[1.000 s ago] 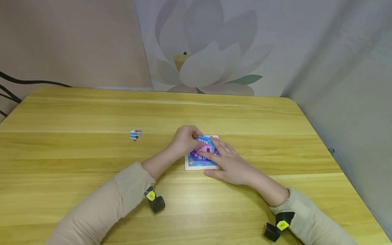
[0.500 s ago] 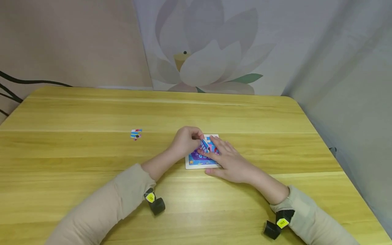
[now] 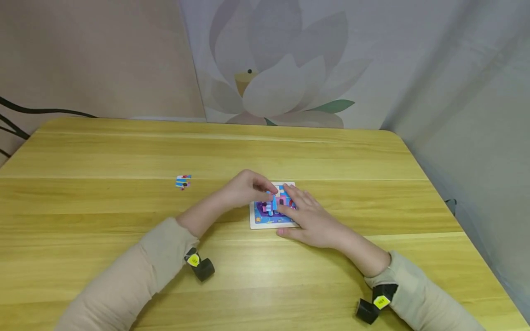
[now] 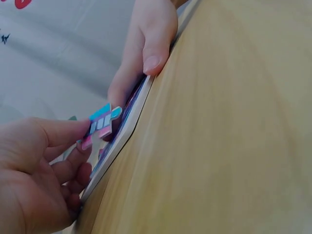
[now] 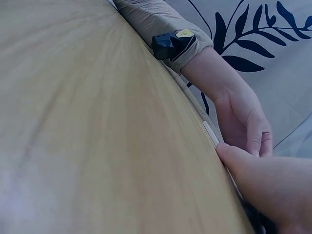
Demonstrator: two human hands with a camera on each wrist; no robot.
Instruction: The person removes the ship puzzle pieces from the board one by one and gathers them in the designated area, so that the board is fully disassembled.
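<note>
Small blue-and-pink cardboard jigsaw piece (image 4: 101, 126) pinched at left hand (image 3: 244, 187) fingertips, poised over white-framed puzzle board (image 3: 271, 223) – fitting step. Right hand (image 3: 310, 218), fingers flat (holding nothing), steadying board. Next: align tabs, press down. Stray striped piece (image 3: 183, 181) at nine o'clock.

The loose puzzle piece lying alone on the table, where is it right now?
In the head view, the loose puzzle piece lies on the table, to the left of the left hand and the puzzle board.
</note>
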